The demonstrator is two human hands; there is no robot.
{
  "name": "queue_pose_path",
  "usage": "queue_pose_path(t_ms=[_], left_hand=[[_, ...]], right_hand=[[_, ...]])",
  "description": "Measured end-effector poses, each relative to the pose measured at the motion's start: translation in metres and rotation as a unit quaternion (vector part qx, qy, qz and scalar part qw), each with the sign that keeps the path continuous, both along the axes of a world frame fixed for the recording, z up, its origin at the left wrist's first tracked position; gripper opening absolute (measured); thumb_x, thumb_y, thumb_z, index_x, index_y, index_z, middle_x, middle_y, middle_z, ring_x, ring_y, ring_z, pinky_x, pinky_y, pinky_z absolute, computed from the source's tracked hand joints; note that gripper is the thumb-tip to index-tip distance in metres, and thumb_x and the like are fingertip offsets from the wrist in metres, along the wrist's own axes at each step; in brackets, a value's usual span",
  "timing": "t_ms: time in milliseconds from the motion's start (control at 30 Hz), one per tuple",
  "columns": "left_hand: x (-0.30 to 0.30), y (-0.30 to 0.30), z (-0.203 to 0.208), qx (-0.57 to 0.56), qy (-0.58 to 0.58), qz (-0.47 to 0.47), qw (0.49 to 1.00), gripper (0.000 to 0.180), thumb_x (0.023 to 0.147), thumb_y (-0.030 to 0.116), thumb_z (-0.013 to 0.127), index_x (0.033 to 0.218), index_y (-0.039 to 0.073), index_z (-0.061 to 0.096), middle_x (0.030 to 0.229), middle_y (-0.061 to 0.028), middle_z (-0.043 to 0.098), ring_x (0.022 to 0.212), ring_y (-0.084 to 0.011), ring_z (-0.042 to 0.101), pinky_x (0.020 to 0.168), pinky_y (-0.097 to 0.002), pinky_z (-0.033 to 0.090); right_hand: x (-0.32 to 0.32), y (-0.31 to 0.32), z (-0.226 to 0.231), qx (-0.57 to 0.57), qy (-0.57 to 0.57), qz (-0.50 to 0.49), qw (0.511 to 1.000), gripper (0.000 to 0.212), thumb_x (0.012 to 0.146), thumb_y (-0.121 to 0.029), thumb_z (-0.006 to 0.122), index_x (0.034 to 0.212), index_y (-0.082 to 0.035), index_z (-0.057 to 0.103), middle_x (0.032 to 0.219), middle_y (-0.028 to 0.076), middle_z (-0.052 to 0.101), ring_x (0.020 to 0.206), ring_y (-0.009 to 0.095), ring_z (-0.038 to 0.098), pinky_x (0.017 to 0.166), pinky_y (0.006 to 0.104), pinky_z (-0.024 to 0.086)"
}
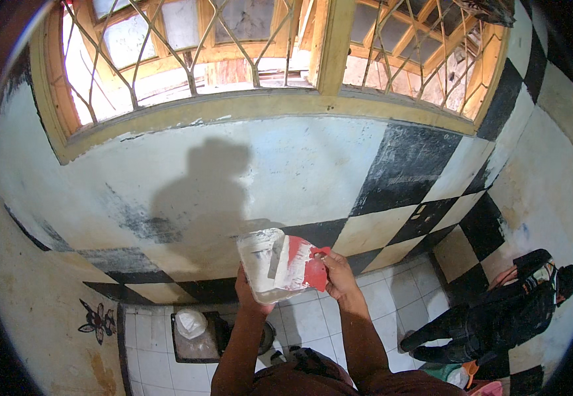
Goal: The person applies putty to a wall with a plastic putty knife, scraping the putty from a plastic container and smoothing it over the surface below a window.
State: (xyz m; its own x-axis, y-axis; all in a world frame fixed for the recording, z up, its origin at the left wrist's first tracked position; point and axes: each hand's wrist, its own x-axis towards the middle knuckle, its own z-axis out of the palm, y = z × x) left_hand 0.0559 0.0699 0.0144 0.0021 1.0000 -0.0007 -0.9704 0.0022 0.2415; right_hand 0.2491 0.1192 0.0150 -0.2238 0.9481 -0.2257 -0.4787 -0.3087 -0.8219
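Observation:
My left hand [249,294] grips a shallow, pale plastic tub [281,295] from its left and underside, in front of the wall. White paste [254,259] coats the inside of the tub. My right hand [340,276] is closed on the handle end of a red scraper [314,272], with the thumb on top. The scraper lies over the right part of the tub, its broad face smeared with white paste. A grey strip shows along the scraper's left side. Most of my left fingers are hidden behind the tub.
The wall [299,168] ahead has black and pale checks, with patchy white over part of it. Above is a yellow-framed window [329,105] with a metal grille. A small dark table [197,350] holds a white bundle [191,324]. A person in dark clothes [498,323] stands at right.

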Motion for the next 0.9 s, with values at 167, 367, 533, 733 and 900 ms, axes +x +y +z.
queue_pose_path(t_ms=[167, 367, 533, 733, 900], left_hand=[[-0.011, -0.001, -0.036, -0.009, 0.02, 0.054, 0.998, 0.052, 0.094, 0.049, 0.041, 0.129, 0.011, 0.048, 0.122, -0.0106, 0.055, 0.116, -0.0304, 0.052, 0.1, -0.0493, 0.042], [-0.028, -0.008, -0.045, -0.02, -0.023, 0.078, 0.997, 0.049, 0.095, 0.045, 0.04, 0.128, 0.01, 0.049, 0.122, -0.0097, 0.057, 0.112, -0.0292, 0.056, 0.096, -0.0483, 0.046], [-0.036, -0.027, -0.052, 0.022, 0.175, 0.144, 0.974, 0.045, 0.096, 0.039, 0.039, 0.128, 0.009, 0.049, 0.121, -0.0107, 0.058, 0.11, -0.0303, 0.058, 0.094, -0.0483, 0.048], [-0.068, -0.066, -0.073, -0.056, 0.047, 0.13, 0.989, 0.051, 0.096, 0.043, 0.037, 0.132, 0.008, 0.046, 0.125, -0.0129, 0.056, 0.111, -0.0333, 0.057, 0.091, -0.0513, 0.05], [-0.076, -0.098, -0.069, -0.02, 0.601, 0.222, 0.768, 0.068, 0.078, 0.033, 0.074, 0.133, 0.01, 0.042, 0.132, -0.0097, 0.053, 0.119, -0.026, 0.054, 0.101, -0.0478, 0.041]], right_hand=[[0.001, -0.006, -0.022, -0.033, 0.094, 0.005, 0.995, 0.024, 0.092, -0.014, 0.058, 0.113, -0.004, 0.059, 0.1, 0.006, 0.066, 0.085, 0.017, 0.066, 0.073, 0.0322, 0.058], [0.022, 0.03, -0.065, -0.044, 0.098, -0.062, 0.992, 0.024, 0.09, -0.018, 0.063, 0.112, -0.01, 0.058, 0.101, 0.003, 0.065, 0.087, 0.016, 0.066, 0.069, 0.0314, 0.058], [0.028, 0.073, -0.113, -0.081, 0.1, -0.13, 0.983, 0.023, 0.087, -0.008, 0.064, 0.109, -0.011, 0.061, 0.1, 0.002, 0.064, 0.095, 0.019, 0.062, 0.08, 0.04, 0.056], [-0.017, 0.086, -0.123, -0.119, 0.109, -0.164, 0.973, 0.015, 0.088, -0.008, 0.063, 0.102, -0.01, 0.062, 0.098, 0.002, 0.064, 0.089, 0.019, 0.063, 0.077, 0.0343, 0.054], [-0.046, 0.105, -0.116, -0.109, 0.095, -0.243, 0.959, 0.015, 0.087, -0.003, 0.059, 0.102, -0.004, 0.061, 0.095, 0.006, 0.064, 0.087, 0.02, 0.062, 0.074, 0.0367, 0.054]])
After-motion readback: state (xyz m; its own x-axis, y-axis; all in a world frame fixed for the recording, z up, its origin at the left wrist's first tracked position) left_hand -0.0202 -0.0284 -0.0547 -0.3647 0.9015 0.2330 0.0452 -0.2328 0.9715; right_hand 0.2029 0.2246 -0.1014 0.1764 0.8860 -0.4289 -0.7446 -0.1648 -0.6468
